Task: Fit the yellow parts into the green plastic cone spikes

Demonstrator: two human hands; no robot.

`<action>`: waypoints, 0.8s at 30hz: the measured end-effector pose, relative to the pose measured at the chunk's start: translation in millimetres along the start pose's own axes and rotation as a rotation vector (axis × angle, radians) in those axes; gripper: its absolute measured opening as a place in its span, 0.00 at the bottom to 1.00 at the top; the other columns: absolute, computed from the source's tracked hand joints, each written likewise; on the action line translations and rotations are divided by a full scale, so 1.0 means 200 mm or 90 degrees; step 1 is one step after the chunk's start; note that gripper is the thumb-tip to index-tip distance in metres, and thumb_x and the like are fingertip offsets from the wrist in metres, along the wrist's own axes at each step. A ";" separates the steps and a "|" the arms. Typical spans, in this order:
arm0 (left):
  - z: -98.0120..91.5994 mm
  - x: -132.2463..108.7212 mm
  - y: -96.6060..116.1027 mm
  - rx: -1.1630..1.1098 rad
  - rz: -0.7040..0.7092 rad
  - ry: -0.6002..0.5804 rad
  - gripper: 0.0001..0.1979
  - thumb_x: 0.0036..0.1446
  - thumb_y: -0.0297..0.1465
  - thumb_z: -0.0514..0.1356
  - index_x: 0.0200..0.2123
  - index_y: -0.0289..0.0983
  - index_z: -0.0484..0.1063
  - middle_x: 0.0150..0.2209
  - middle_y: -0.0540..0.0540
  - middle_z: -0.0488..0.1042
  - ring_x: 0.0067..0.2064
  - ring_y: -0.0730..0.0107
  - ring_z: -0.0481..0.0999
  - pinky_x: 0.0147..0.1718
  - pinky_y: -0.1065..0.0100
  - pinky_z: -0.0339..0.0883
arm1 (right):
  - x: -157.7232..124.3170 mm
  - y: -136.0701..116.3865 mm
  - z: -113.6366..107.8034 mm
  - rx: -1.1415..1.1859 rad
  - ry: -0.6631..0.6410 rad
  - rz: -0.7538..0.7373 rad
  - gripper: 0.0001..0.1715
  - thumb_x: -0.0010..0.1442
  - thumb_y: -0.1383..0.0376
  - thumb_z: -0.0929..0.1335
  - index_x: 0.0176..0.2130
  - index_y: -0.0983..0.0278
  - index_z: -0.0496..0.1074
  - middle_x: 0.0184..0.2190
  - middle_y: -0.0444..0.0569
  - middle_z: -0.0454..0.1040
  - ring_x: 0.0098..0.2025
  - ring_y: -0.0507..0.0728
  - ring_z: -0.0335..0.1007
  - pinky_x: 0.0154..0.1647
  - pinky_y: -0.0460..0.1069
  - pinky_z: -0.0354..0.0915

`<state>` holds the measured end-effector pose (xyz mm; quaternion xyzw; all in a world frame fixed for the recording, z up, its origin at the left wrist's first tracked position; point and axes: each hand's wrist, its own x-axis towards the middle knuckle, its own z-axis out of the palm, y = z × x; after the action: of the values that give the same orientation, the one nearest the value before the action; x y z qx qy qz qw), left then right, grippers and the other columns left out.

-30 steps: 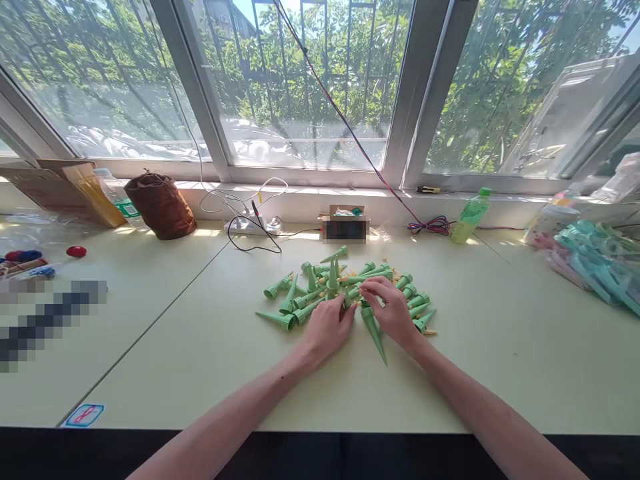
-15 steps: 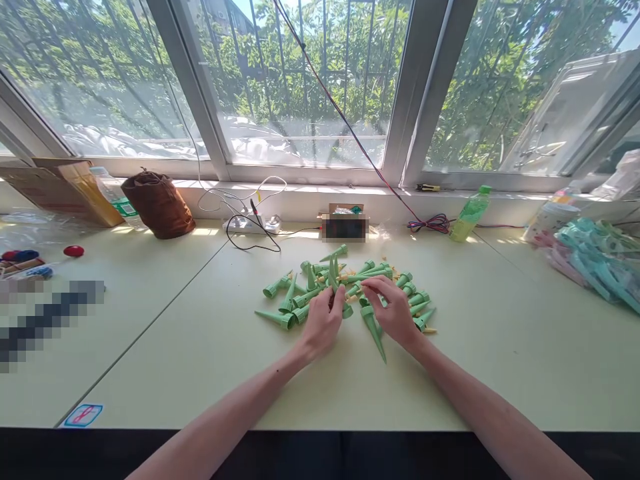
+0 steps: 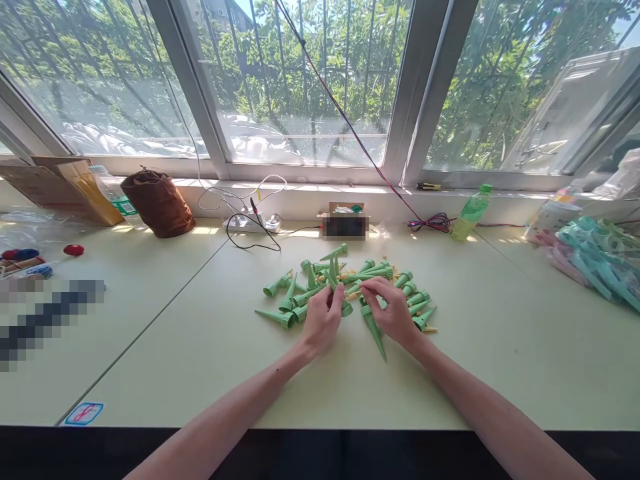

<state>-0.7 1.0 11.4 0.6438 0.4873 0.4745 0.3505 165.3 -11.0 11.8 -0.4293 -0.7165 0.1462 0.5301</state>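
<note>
A pile of several green plastic cone spikes (image 3: 300,297) with small yellow pieces among them lies on the pale table (image 3: 200,347). My left hand (image 3: 321,320) is closed round one green spike whose tip points up and away. My right hand (image 3: 393,312) is curled, its fingertips pinching a small piece I cannot make out near the left hand's spike. One long green spike (image 3: 375,333) lies under the right hand, tip toward me.
On the sill side stand a brown bag (image 3: 157,203), a power strip with cables (image 3: 250,223), a small box (image 3: 345,223) and a green bottle (image 3: 470,213). A bag of teal parts (image 3: 595,260) lies at the right. Red and blue items (image 3: 30,257) sit at the left.
My left hand rose from the table and closed round a green spike, lifting it upright. My right hand stayed in place with its fingertips pinched.
</note>
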 end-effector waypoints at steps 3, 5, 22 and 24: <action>-0.01 0.00 0.01 0.011 0.017 0.007 0.25 0.64 0.48 0.52 0.21 0.38 0.55 0.19 0.54 0.52 0.21 0.77 0.52 0.20 0.70 0.47 | 0.00 0.00 0.00 0.001 -0.012 -0.006 0.09 0.67 0.64 0.64 0.41 0.60 0.74 0.37 0.50 0.75 0.39 0.57 0.72 0.40 0.51 0.69; -0.01 0.00 0.02 0.029 0.038 0.013 0.25 0.64 0.47 0.52 0.21 0.38 0.53 0.19 0.54 0.51 0.21 0.77 0.51 0.20 0.70 0.46 | 0.00 0.00 0.00 0.006 -0.027 -0.011 0.10 0.67 0.63 0.64 0.41 0.60 0.74 0.37 0.50 0.75 0.39 0.57 0.72 0.40 0.52 0.69; -0.01 -0.03 0.03 0.139 0.161 0.028 0.22 0.64 0.43 0.53 0.23 0.39 0.52 0.20 0.55 0.51 0.20 0.77 0.51 0.21 0.71 0.47 | -0.01 0.00 0.01 0.020 -0.076 -0.027 0.11 0.68 0.62 0.63 0.42 0.60 0.74 0.34 0.49 0.73 0.34 0.55 0.70 0.35 0.50 0.68; -0.01 -0.03 0.02 0.105 0.146 0.016 0.19 0.64 0.44 0.54 0.25 0.38 0.58 0.19 0.56 0.51 0.19 0.78 0.51 0.20 0.71 0.46 | -0.01 -0.01 0.01 0.023 -0.075 -0.031 0.10 0.68 0.62 0.63 0.42 0.60 0.75 0.35 0.49 0.73 0.35 0.55 0.70 0.36 0.50 0.68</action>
<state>-2.4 -7.1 14.8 0.7157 0.4523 0.4781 0.2337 163.6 -12.2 11.4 -0.3930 -0.7538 0.1714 0.4980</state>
